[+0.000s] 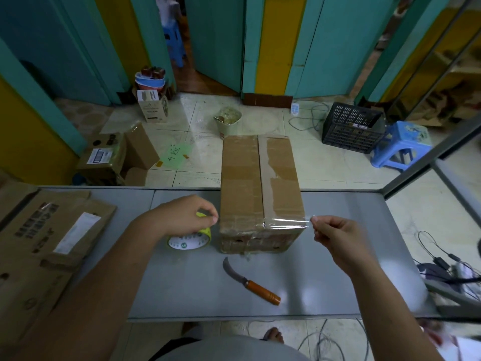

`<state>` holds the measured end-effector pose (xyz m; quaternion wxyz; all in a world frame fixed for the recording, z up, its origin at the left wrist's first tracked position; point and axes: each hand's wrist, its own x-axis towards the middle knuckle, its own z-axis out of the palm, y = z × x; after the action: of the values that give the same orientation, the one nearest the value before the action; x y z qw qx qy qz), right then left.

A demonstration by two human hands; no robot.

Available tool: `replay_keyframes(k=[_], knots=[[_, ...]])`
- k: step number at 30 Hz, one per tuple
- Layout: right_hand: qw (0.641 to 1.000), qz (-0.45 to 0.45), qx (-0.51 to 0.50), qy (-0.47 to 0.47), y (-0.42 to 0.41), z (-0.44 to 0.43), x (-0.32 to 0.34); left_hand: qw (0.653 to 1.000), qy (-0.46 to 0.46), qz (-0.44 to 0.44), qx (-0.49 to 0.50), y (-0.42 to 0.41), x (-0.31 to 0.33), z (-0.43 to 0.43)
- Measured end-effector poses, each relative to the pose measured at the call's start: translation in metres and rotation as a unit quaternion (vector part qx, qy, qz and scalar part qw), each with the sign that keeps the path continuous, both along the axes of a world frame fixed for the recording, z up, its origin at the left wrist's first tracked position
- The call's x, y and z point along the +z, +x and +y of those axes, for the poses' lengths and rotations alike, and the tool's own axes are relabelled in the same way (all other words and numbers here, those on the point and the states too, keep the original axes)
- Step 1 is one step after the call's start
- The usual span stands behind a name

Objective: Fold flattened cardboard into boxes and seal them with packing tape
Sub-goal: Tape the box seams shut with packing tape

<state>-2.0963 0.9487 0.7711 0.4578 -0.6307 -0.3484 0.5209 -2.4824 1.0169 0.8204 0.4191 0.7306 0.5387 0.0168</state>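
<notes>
A folded brown cardboard box (257, 194) stands on the grey table (338, 269), its top seam taped lengthwise. A strip of clear packing tape (283, 222) stretches across the box's near top edge. My right hand (335, 239) pinches the free end of that strip just right of the box. My left hand (187, 217) grips the tape roll (190, 241), yellow-rimmed with a white printed core, just left of the box.
A curved knife with an orange wooden handle (251, 281) lies on the table in front of the box. Flattened cardboard (44, 243) is stacked at the table's left. On the floor beyond are boxes, a bucket, a black crate (351, 127) and a blue stool (400, 144).
</notes>
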Motion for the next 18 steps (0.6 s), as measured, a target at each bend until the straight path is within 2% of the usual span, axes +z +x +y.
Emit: replay_keyframes(k=[7, 14, 18], knots=[[0.999, 0.035, 0.006, -0.032, 0.002, 0.003, -0.015, 1.0, 0.003, -0.004, -0.007, -0.001, -0.009, 0.007], [0.979, 0.162, 0.038, -0.118, 0.004, 0.005, -0.028, 1.0, 0.009, -0.016, -0.02, -0.001, -0.02, 0.011], [0.973, 0.134, 0.065, -0.175, 0.008, 0.009, -0.03, 0.999, 0.009, -0.04, -0.032, -0.006, -0.027, 0.009]])
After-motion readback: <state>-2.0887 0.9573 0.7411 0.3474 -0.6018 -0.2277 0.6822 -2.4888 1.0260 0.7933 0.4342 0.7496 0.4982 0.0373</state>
